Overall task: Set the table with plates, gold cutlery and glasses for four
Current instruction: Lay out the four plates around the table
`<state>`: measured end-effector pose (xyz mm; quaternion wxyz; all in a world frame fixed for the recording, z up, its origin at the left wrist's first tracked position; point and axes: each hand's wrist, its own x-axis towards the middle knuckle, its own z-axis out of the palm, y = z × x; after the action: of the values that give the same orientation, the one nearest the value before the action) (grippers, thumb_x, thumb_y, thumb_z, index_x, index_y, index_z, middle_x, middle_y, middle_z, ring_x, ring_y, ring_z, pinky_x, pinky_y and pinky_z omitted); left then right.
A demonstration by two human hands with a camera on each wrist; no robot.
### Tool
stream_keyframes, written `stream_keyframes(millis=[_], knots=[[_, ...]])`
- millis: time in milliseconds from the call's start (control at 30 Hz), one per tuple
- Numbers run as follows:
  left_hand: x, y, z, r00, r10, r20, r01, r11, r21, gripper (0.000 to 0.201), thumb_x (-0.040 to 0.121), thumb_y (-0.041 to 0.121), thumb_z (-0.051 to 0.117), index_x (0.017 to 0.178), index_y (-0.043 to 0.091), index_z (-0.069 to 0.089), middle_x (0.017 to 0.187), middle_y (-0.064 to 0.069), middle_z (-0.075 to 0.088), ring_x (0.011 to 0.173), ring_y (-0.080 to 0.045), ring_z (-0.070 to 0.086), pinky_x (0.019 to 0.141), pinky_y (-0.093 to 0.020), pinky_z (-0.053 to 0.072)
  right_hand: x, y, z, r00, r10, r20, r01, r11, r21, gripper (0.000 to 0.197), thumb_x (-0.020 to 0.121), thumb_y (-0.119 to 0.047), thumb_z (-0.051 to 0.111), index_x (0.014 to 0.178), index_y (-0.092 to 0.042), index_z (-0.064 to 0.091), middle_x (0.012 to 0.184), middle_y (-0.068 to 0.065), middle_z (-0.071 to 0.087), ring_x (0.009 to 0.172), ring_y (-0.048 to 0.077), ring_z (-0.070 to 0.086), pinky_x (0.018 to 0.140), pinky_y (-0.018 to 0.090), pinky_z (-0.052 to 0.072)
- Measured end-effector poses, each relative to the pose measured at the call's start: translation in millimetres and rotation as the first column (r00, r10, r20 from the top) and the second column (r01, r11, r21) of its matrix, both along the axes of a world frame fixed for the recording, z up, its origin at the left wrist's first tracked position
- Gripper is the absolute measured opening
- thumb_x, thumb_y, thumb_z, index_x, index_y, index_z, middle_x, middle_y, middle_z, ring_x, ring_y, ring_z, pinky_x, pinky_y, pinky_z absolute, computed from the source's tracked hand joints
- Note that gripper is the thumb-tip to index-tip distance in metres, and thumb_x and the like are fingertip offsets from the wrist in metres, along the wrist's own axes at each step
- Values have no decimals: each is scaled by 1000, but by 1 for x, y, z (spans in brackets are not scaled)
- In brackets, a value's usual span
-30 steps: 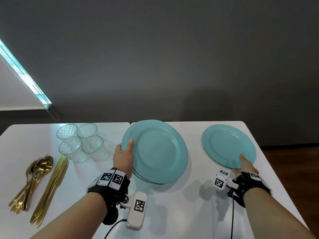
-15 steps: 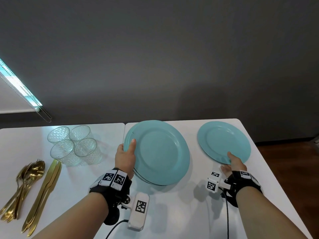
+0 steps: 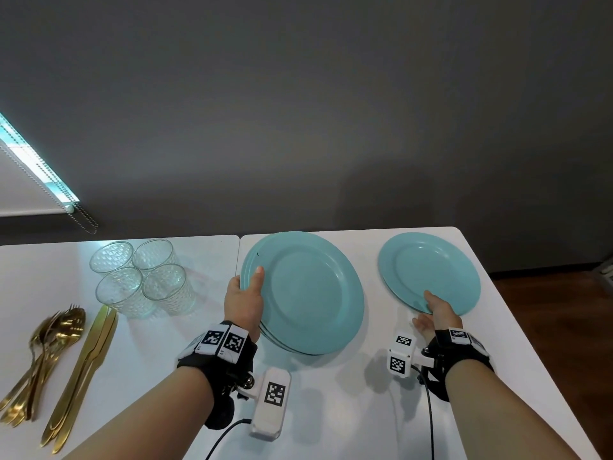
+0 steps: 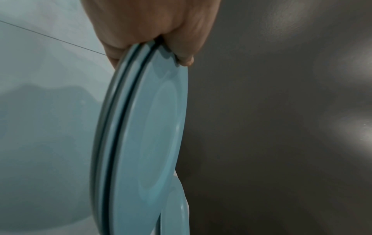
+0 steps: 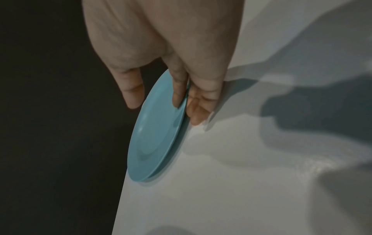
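Observation:
A stack of teal plates [image 3: 311, 290] [image 4: 151, 127] hovers tilted over the middle of the white table [image 3: 331, 410]. My left hand [image 3: 247, 293] [image 4: 151, 31] grips its left rim, thumb on top and fingers underneath. A single teal plate [image 3: 431, 270] [image 5: 157, 135] sits low at the table's far right corner, its far edge at or just above the surface. My right hand [image 3: 438, 310] [image 5: 181, 103] pinches its near rim, with the thumb on top and fingers [image 5: 198, 111] below.
Several clear glasses [image 3: 142, 280] stand clustered at the back left. Gold spoons and forks [image 3: 49, 343] and gold knives [image 3: 86, 370] lie at the left front. The table's right edge [image 3: 517, 327] runs close to the single plate, with dark floor beyond.
My right hand has eased the single plate slightly inward and lower at the far right corner. The left hand keeps the stack where it was. The view has panned a little.

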<state>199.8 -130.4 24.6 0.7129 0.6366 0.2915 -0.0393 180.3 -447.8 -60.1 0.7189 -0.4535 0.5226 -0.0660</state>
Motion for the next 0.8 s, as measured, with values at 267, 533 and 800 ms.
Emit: stream_keyframes(millis=[267,533,800], knots=[[1,-2,5,1000,4,8,-4,1000,-6,23,93,35,54,99,13,49,87,-2,58,91,-28,58,88,-43,52,3,17,3,985,105,-136,-111,993,-40,31,80,-23,67,100,-5,53,71,8,42,55,20,41,50,30,43],[-3,-7,9,999,-30,-35,27,995,-95,30,93,37,53,109,13,49,92,-4,59,95,-29,58,91,-44,51,20,97,33,837,547,-24,-542,822,-176,35,78,-30,75,102,-8,64,95,9,70,87,27,67,80,42,57],[-9,13,1,995,26,-96,-40,989,-144,60,89,54,50,132,12,46,124,-8,58,111,-32,58,97,-47,48,17,111,45,852,520,-68,-505,778,-373,20,76,-10,75,93,-8,64,93,10,67,82,26,64,78,35,53]])
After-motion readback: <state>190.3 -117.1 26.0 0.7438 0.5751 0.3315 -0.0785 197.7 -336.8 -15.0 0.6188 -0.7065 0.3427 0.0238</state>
